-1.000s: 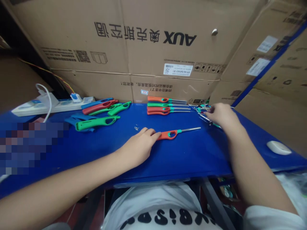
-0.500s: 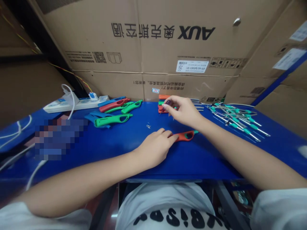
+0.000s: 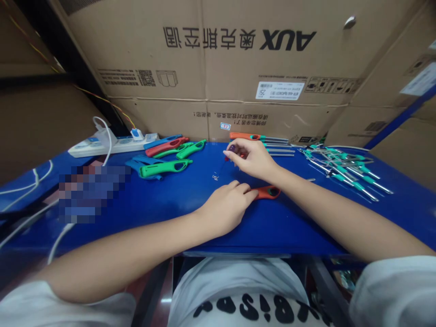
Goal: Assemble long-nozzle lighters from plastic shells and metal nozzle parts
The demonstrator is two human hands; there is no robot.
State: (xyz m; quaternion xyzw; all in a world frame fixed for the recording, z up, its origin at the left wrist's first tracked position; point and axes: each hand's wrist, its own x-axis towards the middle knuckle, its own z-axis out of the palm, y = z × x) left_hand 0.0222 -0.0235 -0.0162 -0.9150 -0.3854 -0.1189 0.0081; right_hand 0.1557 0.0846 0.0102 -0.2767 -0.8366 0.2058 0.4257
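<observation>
My left hand (image 3: 229, 205) lies low over the table, fingers closed on an orange stick lighter (image 3: 269, 192) with a trigger opening; its other end is hidden under the fingers. Farther back, my right hand (image 3: 252, 156) pinches a small screwdriver (image 3: 233, 148) with a dark purple handle top. Its thin shaft points down and left, near a little group of small screws (image 3: 215, 176) on the table. Behind the right hand lie lighters with metal tubes, the rearmost an orange lighter (image 3: 242, 136); the others are partly covered by the hand.
Green, red and blue lighter shells (image 3: 165, 168) lie at the left. Behind them sits a white power strip (image 3: 114, 144) with cables. Several metal lighter tubes with teal parts (image 3: 344, 170) are heaped at the right. A cardboard wall (image 3: 211, 81) closes off the back of the blue table (image 3: 190, 236).
My right hand has moved left with the screwdriver, nearer to the small screws. The left hand keeps hold of the orange lighter. The view has shifted slightly.
</observation>
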